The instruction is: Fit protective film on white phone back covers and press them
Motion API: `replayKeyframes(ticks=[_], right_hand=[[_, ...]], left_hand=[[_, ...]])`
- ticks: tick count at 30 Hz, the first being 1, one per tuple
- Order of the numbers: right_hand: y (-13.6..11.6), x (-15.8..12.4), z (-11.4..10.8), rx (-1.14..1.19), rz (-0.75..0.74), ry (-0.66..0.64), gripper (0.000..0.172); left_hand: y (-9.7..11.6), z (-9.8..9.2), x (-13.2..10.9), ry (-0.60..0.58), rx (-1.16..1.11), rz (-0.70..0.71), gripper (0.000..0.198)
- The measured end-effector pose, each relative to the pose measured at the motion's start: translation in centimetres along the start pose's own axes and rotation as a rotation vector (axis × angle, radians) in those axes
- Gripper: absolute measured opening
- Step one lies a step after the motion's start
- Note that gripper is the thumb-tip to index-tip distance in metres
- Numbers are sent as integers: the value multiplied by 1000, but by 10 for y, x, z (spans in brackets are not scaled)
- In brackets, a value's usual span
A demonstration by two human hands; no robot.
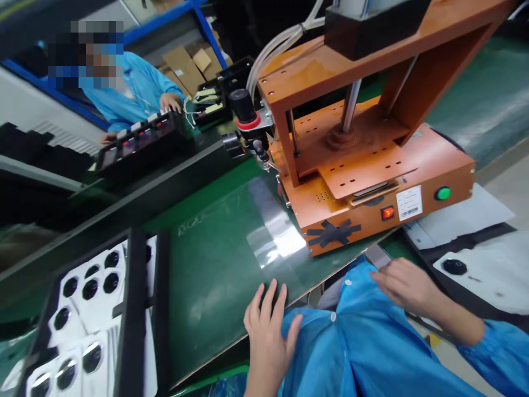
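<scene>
My left hand (pixel 268 336) is open, fingers spread, at the front edge of the green-topped bench (pixel 210 281). It holds nothing. My right hand (pixel 407 284) hovers beside the front of my blue coat (pixel 372 331), its fingers loosely bent and pointing left, with nothing visible in them. Beyond both hands stands an orange press machine (pixel 384 204) with a lit red switch (pixel 387 213) and a green button (pixel 443 193). A plate with a thin dark-edged piece (pixel 372 189) under it projects from the machine's front. Clear film (pixel 276 231) lies on the bench left of the machine.
At left, a black rack (pixel 136 309) holds several white panels (pixel 93 317) with round dark camera areas. Another such white panel (pixel 487 275) lies at right on a dark surface. Across the bench a co-worker in blue (pixel 140 82) handles a black fixture (pixel 140 143).
</scene>
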State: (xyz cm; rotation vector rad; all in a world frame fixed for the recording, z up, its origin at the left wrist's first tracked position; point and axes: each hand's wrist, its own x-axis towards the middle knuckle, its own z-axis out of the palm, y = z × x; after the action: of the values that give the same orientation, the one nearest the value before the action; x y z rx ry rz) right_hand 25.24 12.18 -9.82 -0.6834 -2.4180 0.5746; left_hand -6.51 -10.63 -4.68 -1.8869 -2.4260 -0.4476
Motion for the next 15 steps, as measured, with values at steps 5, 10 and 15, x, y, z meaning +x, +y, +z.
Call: replayKeyframes(ticks=[5, 10, 15], right_hand=[[-110, 92, 36, 73, -521, -185, 25], [-160, 180, 77, -132, -428, -309, 20], [-158, 242, 97, -302, -207, -290, 17]], left_hand=[[-30, -11, 41, 114, -138, -96, 32], [-69, 5, 119, 144, -240, -309, 32], [-76, 15, 128, 170, -274, -354, 31]])
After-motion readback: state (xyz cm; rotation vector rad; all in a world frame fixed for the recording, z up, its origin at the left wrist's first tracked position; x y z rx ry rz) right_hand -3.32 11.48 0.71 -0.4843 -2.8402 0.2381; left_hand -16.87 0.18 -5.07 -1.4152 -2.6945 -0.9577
